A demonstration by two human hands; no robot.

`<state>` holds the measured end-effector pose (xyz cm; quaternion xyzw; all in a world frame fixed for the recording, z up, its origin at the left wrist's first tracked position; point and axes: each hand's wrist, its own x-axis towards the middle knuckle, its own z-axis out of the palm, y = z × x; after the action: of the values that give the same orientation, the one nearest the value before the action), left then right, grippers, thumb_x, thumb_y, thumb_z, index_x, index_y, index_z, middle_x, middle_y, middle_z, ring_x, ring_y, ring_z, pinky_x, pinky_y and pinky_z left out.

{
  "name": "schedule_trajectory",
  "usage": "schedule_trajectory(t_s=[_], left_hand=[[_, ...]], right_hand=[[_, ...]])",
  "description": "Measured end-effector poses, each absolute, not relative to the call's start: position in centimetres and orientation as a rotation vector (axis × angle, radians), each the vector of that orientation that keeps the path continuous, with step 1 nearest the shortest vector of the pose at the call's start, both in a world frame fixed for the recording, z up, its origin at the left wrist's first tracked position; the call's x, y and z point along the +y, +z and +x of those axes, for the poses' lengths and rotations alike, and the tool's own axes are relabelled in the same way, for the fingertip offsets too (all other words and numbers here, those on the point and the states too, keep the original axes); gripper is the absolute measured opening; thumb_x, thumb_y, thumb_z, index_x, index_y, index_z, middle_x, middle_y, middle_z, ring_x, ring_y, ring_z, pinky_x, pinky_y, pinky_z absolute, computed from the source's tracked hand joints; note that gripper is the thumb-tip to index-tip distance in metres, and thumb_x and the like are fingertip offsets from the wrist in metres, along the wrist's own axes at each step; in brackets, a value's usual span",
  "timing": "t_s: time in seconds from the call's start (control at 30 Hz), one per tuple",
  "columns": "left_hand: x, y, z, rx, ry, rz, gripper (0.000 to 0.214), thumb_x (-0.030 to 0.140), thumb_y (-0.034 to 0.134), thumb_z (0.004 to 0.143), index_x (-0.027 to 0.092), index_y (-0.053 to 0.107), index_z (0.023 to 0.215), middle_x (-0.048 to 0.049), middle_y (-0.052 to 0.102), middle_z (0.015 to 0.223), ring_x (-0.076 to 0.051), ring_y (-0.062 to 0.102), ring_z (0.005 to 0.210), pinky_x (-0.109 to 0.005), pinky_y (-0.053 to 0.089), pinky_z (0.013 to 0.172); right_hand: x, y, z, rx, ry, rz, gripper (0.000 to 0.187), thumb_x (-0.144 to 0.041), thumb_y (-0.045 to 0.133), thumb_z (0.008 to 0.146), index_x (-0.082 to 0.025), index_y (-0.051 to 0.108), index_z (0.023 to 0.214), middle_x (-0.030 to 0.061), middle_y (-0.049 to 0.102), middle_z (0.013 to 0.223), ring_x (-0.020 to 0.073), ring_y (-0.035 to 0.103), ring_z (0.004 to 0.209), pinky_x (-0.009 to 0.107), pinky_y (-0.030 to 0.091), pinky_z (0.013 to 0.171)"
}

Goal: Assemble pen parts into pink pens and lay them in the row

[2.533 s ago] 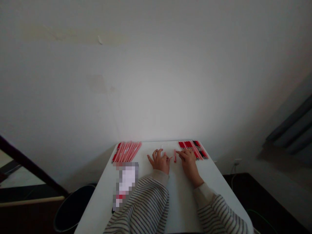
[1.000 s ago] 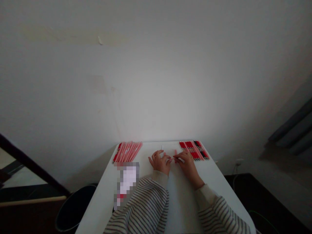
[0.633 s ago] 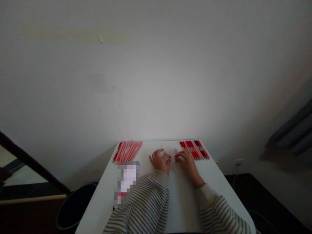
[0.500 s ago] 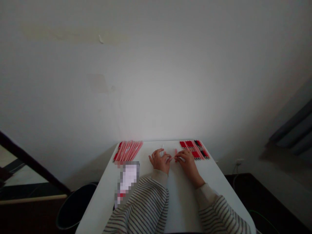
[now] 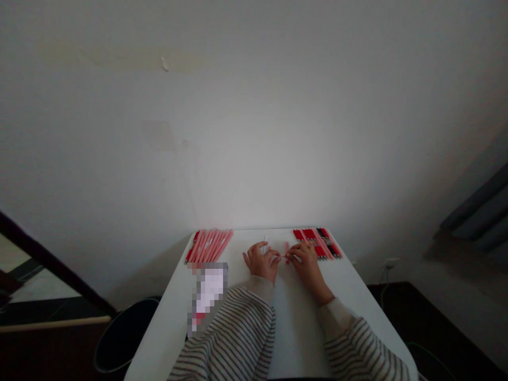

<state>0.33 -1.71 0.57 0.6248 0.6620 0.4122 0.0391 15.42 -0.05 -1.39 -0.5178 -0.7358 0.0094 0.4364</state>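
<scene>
Over the white table my left hand (image 5: 262,263) pinches one end of a thin pink stick-like piece (image 5: 283,256) between thumb and finger, its other fingers spread. My right hand (image 5: 305,263) pinches the opposite end, so only a short stretch shows between the fingertips. What kind of piece it is, I cannot make out. Just behind it, partly covered by my right fingers, lies a pink tube-like piece (image 5: 287,245). A slim white stick (image 5: 265,239) lies beyond my left fingers, partly hidden by them.
Several pink pen-like sticks (image 5: 212,244) are heaped at the table's back left. At the back right lie rows of red, pink and black pen-like pieces (image 5: 319,244). A blurred-out object (image 5: 210,291) is beside my left sleeve. The wall (image 5: 254,159) borders the table (image 5: 293,338); a dark bin (image 5: 125,336) stands left.
Both hands keep their pinch on the thin pink piece and stay in nearly the same place. The fingertips look very slightly closer together.
</scene>
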Motion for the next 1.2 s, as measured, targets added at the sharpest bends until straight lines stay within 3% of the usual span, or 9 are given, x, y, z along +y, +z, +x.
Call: schedule_trajectory(t_s=[0.9,1.2], left_hand=[[-2.09,1.19,0.08,1.938,1.225,1.929,0.008,0.034,0.071,0.070,0.032,0.074,0.076,-0.0041,0.060,0.117,-0.027,0.045,0.117,-0.062,0.018,0.108],[-1.90,0.92,0.20,1.995,1.264,1.928,0.007,0.031,0.072,0.069,0.034,0.073,0.075,-0.0008,0.062,0.113,-0.025,0.046,0.114,-0.061,0.022,0.107]], right_hand=[[0.06,-1.48,15.58,-1.853,-0.026,-1.308,0.026,-0.038,0.048,0.091,-0.025,0.069,0.081,0.0049,0.064,0.093,0.0225,0.046,0.094,0.040,0.035,0.085],[0.13,-1.47,15.71,-1.846,-0.075,-1.334,0.028,-0.040,0.049,0.091,-0.025,0.071,0.085,0.0057,0.063,0.095,0.0228,0.045,0.096,0.040,0.035,0.086]])
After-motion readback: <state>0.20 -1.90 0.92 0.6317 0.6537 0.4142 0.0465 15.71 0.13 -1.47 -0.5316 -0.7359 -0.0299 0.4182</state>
